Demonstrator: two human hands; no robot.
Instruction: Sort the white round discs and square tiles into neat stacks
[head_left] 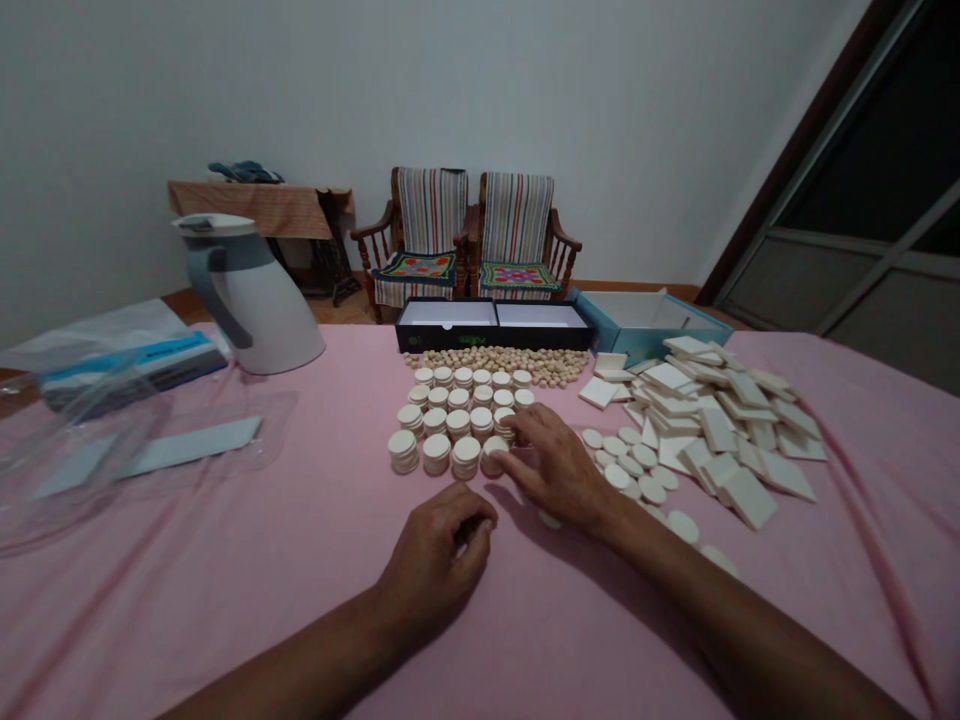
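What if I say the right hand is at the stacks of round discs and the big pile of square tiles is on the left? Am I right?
Not quite: the head view shows the big pile of square tiles on the right, not the left. The right hand is at the stacks of round discs, as you said.

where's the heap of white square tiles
The heap is at right in the head view, beside loose white round discs, in front of the blue box.

Cream discs [466, 457]; pink tablecloth [277, 570]; striped chair covers [431, 212]
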